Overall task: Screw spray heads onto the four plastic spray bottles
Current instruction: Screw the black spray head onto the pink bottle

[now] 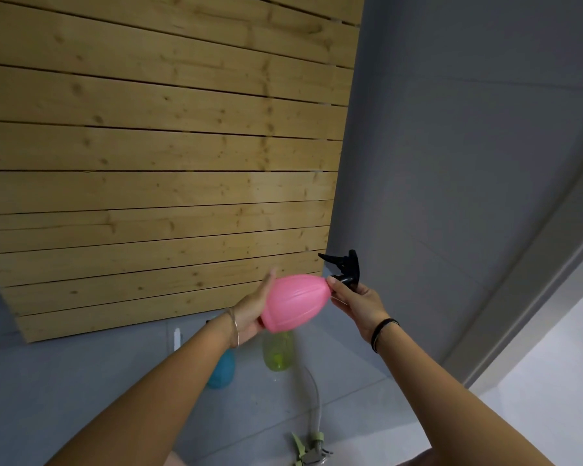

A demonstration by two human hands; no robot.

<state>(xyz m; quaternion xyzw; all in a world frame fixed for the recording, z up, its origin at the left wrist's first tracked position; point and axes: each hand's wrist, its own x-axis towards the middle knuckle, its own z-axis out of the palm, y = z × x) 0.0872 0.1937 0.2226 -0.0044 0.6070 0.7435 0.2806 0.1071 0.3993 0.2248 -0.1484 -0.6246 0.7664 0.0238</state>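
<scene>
Two bare forearms reach up from the bottom edge toward the middle of the view, and between them, lowest in the picture, a pale green spray head [308, 449] lies on the grey tiled floor [81, 381] with its thin tube [314, 391] running away from it toward the bottles. The left hand [249, 314], with a thin bracelet [235, 326] at its wrist, holds a pink bottle [293, 302] by its wide bottom end, the palm cupped against the base and the fingers [270, 276] wrapped round the far side. This bottle is up in the air, tipped on its side so that the neck points right. The right hand [360, 304], with a dark band [382, 331] round its wrist, grips a black spray head [345, 269] at the collar, right where it meets the bottle's neck; its fingers [334, 284] are curled round that collar and touch the narrow end of the bottle. Trigger and nozzle stick up above the hand. Whether the head is fully screwed on cannot be told. Under the pink bottle, a yellow-green bottle [278, 354] stands on the floor without a head, and to its left a blue bottle [221, 373] is partly hidden behind the left forearm. A small white object [177, 338], too small to make out, sits further left. Behind all this is a big slatted wooden panel [148, 163].
</scene>
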